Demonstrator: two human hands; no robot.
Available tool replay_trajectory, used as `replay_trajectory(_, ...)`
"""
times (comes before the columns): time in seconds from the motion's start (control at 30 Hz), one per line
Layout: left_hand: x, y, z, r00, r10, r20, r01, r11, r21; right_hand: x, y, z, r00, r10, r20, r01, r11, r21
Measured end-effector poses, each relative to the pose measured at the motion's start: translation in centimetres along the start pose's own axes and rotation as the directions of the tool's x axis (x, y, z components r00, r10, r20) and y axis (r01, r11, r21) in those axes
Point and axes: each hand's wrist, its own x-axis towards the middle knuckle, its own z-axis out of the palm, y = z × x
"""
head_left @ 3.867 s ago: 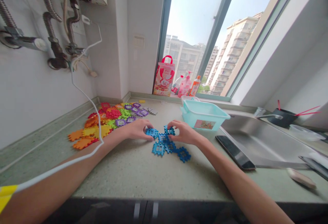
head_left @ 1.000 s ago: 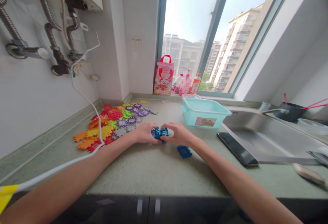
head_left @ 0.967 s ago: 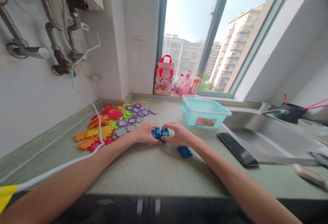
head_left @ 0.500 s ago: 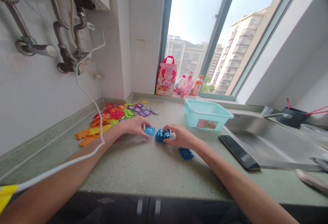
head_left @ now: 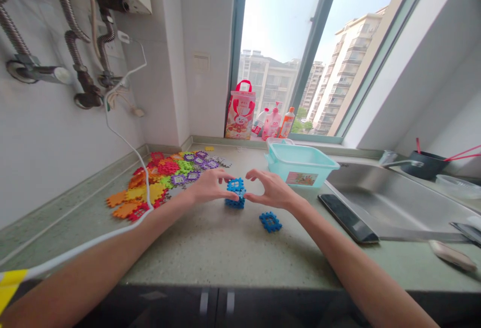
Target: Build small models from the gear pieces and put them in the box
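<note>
A small cube of blue interlocking plastic tiles (head_left: pixel 235 193) stands on the green countertop (head_left: pixel 225 248). My left hand (head_left: pixel 208 185) grips its left side with closed fingers. My right hand (head_left: pixel 272 190) curls around its right side, thumb touching the lower edge and fingers arched above it. One loose dark blue tile (head_left: pixel 270 222) lies flat just in front of my right wrist.
A pile of orange, yellow, red, green and purple tiles (head_left: pixel 161 178) lies at the left. A teal plastic tub (head_left: pixel 300 165) stands behind my hands. A phone (head_left: pixel 347 211) rests by the steel sink (head_left: pixel 394 203). A white cable (head_left: pixel 124 142) hangs across my left arm.
The flat blue tiles have been folded up into a cube. Half a second ago my left hand held a separate tile; now that tile sits on top of the cube, held between both hands.
</note>
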Motion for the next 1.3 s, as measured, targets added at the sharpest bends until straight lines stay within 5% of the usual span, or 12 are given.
replay_trajectory(0.13, 0.1, -1.2, 0.3, 0.997, 0.037, 0.066, -0.039, 0.999, 0.027, -0.1, 0.3, -2.1, 0.939, 0.234, 0.252, -0.240, 0.971, -0.007)
replay_trajectory(0.27, -0.1, -3.1, 0.3, 0.992, 0.048, 0.115, -0.053, 0.998, 0.042, -0.7, 0.0, -3.9, 0.674, 0.343, 0.654, -0.405, 0.912, -0.061)
replay_trajectory(0.33, -0.2, -3.4, 0.4, 0.988, 0.034, 0.150, -0.040, 0.998, 0.041, -0.9, -0.6, -3.8, 0.620, 0.344, 0.706, -0.359, 0.924, -0.134)
replay_trajectory(0.47, -0.4, -2.5, 1.2, 0.977, 0.037, 0.208, -0.049, 0.997, 0.052, -0.8, -0.9, -2.4, 0.673, 0.387, 0.630, -0.320, 0.921, -0.224)
replay_trajectory(0.63, -0.3, -1.9, 2.0, 0.979, 0.052, 0.197, -0.080, 0.987, 0.139, -0.5, 1.9, -1.9, 0.825, 0.360, 0.436, -0.290, 0.931, -0.222)
replay_trajectory(0.87, -0.7, -2.5, 1.5, 0.980, 0.097, 0.174, -0.102, 0.995, 0.019, -0.5, 4.2, -1.4, 0.875, 0.299, 0.380, -0.256, 0.953, -0.161)
replay_trajectory(1.03, -0.8, -2.3, 1.2, 0.982, 0.153, 0.114, -0.150, 0.988, -0.033, -0.3, 2.9, -1.1, 0.983, 0.168, 0.069, -0.154, 0.973, -0.171)
replay_trajectory(1.17, -0.8, -2.6, 1.3, 0.979, 0.160, 0.125, -0.159, 0.987, -0.013, -0.1, 0.4, -0.7, 0.991, -0.052, -0.123, 0.054, 0.998, 0.011)
replay_trajectory(1.3, -0.7, -2.8, 1.4, 0.983, 0.139, 0.122, -0.138, 0.990, -0.017, 0.0, -1.0, 0.7, 0.981, -0.177, -0.080, 0.183, 0.979, 0.087)
